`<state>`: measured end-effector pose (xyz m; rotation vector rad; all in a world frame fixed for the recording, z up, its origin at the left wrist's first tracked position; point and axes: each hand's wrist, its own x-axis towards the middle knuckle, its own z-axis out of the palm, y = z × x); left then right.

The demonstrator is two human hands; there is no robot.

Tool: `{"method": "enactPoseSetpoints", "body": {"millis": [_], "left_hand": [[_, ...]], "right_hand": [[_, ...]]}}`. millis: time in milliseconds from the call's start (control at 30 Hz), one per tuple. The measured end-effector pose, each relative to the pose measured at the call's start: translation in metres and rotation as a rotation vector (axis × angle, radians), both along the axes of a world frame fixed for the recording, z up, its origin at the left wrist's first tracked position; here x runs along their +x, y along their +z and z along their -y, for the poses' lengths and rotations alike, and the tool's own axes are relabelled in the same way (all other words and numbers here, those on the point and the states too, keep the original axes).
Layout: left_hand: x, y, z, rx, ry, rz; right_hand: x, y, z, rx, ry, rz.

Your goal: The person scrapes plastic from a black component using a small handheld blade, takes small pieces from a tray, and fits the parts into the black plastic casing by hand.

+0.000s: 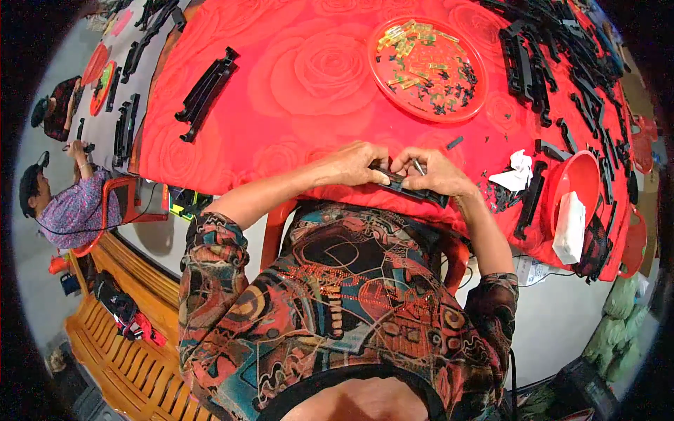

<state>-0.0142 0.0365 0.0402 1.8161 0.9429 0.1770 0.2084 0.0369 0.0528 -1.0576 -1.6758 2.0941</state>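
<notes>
At the near edge of the red rose-patterned tablecloth, both hands hold a long black plastic part. My left hand grips its left end, thumb and fingers closed. My right hand is closed over the middle and right side, and a thin silvery tool or pin shows between its fingers. Exactly where the tip meets the part is hidden. A small dark piece lies just beyond the right hand.
A round red tray holds yellowish clear pieces and small black bits. Black strips lie left; many black parts are piled right. Nearby are crumpled tissue, a red bowl and a white packet. Another person sits left.
</notes>
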Motion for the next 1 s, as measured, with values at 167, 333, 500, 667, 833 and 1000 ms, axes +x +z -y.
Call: {"method": "enactPoseSetpoints", "body": {"millis": [167,333,500,667,833,1000], "left_hand": [[0.008,0.005,0.004,-0.069,0.057,-0.085],[0.014,0.002,0.013,0.242,0.131,-0.108],[0.015,-0.004,0.017,0.501,0.121,-0.125],[0.013,-0.007,0.011,0.487,0.082,-0.141],[0.005,-0.01,0.003,0.409,0.022,-0.058],[0.009,-0.012,0.008,0.415,0.056,-0.061]], "right_hand": [[0.002,-0.003,-0.003,-0.019,-0.005,0.008],[-0.002,-0.008,-0.002,0.137,0.0,0.082],[-0.008,-0.003,-0.006,0.433,0.066,0.245],[-0.012,-0.009,-0.007,0.567,0.062,0.312],[-0.011,-0.016,-0.01,0.629,0.091,0.362],[-0.009,-0.018,-0.008,0.594,0.071,0.379]]}}
